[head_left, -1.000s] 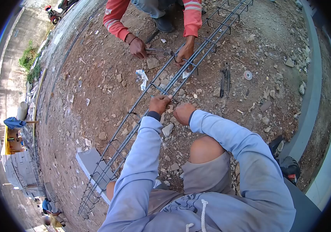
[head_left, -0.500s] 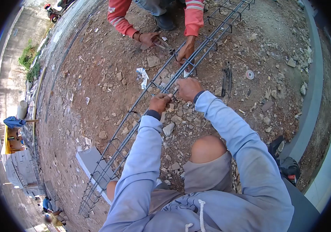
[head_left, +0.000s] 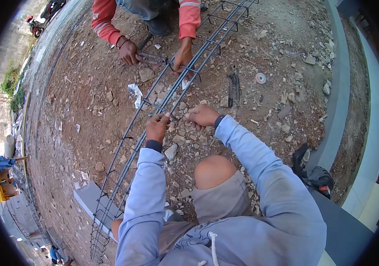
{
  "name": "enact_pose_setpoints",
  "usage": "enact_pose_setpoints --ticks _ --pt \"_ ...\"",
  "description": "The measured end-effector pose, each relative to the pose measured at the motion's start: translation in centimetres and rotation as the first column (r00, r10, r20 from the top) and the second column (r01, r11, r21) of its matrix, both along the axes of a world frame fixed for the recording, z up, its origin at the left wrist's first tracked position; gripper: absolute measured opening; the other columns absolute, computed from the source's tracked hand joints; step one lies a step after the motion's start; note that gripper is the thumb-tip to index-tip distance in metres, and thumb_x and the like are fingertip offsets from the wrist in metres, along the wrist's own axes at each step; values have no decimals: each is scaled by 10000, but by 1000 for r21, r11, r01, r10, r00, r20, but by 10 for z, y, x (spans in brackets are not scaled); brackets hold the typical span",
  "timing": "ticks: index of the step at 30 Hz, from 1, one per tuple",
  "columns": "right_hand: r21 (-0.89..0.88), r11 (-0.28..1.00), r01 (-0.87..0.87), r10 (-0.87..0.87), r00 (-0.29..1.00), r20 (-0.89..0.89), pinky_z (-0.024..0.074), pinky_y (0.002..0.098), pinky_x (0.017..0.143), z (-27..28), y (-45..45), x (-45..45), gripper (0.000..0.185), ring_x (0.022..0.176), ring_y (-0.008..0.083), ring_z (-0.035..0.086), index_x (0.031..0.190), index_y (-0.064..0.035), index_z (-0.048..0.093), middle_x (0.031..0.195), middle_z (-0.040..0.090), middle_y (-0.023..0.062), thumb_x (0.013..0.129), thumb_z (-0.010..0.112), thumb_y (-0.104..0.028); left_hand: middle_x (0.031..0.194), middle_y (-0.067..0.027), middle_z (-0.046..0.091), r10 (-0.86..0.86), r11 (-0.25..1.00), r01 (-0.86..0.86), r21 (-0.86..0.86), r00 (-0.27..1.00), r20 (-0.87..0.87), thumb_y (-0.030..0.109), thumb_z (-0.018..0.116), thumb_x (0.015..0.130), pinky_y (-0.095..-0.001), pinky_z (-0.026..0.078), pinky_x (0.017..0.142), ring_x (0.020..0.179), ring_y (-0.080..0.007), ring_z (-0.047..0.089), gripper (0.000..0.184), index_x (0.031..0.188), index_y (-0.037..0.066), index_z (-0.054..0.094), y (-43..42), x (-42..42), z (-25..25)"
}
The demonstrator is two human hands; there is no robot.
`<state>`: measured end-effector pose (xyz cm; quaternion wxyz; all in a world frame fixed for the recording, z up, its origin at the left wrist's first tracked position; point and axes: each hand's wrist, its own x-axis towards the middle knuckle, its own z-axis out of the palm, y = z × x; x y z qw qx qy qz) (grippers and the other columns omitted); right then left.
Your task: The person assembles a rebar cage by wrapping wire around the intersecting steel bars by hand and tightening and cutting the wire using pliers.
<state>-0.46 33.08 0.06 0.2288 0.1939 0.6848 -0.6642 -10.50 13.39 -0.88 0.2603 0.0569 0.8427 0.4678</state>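
A long steel rebar cage (head_left: 124,165) runs diagonally from the lower left to the top. My left hand (head_left: 157,127) is closed at the cage's near bar, thumb and finger pinched; what lies between them is too small to name. Just right of the cage, my right hand (head_left: 202,116) has its fingers bent together near their tips, and anything in them is too small to make out. Across the cage, a co-worker in red sleeves holds pincers (head_left: 153,58) against a bar with one hand and grips the cage with the other.
Rubble and stones cover the ground. A grey block (head_left: 87,195) lies under the cage's lower end. Dark tools (head_left: 233,90) and a round disc (head_left: 260,78) lie at the right of the cage. A black power tool (head_left: 320,178) is at the lower right.
The view has shifted, so the scene sits further left. My right hand has come away from the cage to the right. The co-worker's pincers have swung at the bar.
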Motion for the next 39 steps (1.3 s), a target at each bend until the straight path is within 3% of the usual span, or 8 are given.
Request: enact_pose_setpoints --ticks 2,9,13,20,23,27,33,39 --pt "677 639 365 -192 928 -319 510 418 696 -68 32 7 242 779 281 642 916 -19 640 828 640 175 836 534 -221 736 -73 650 20 998 -23 -58 998 -66 238 639 834 -276 462 615 642 -145 585 295 923 -43 646 3 4 3" --pt "917 227 327 -533 830 -164 484 451 825 -135 88 36 260 1042 386 487 1008 -43 544 1052 485 182 814 554 -215 786 -103 638 149 988 -152 42 811 -566 254 602 861 -307 465 670 694 -184 585 290 966 -15 623 -3 32 5" --pt "909 304 285 -561 825 -70 465 472 856 -134 92 23 278 1067 383 490 1012 -37 577 1079 485 211 797 580 -213 742 -80 631 112 971 -185 -149 910 -400 300 574 877 -326 456 612 633 -205 578 304 889 0 622 15 52 50" --pt "835 448 319 -585 811 4 480 389 847 -149 126 26 369 908 339 612 941 -5 664 1020 630 199 687 588 -263 947 -125 657 313 901 -403 160 860 403 413 447 934 -312 513 686 780 -194 640 465 1050 -26 552 21 45 44" --pt "451 616 646 -707 706 -47 487 370 814 -130 132 46 380 818 330 618 878 15 665 938 645 177 678 619 -305 956 -111 658 325 893 -428 143 830 454 428 439 936 -328 509 719 806 -193 639 485 1090 -18 552 28 45 50" --pt "-407 436 803 -889 453 -60 481 303 649 -122 114 86 249 736 177 611 895 4 605 742 622 112 765 612 -209 810 -26 630 351 877 -463 125 798 491 427 489 918 -286 499 635 678 -142 602 423 1030 32 594 29 47 42" --pt "-575 323 752 -936 344 -76 491 279 606 -4 37 131 220 664 159 604 942 2 565 771 629 65 779 599 -142 596 64 475 316 868 -465 177 790 524 403 562 889 -240 411 478 493 -64 448 319 852 90 615 33 49 28" --pt "-82 888 452 -446 891 81 481 306 664 -40 16 128 282 757 164 619 977 -8 561 782 644 89 755 625 -169 567 56 444 226 895 -375 242 848 479 345 559 901 -222 369 438 433 -58 392 295 835 62 607 26 40 25"
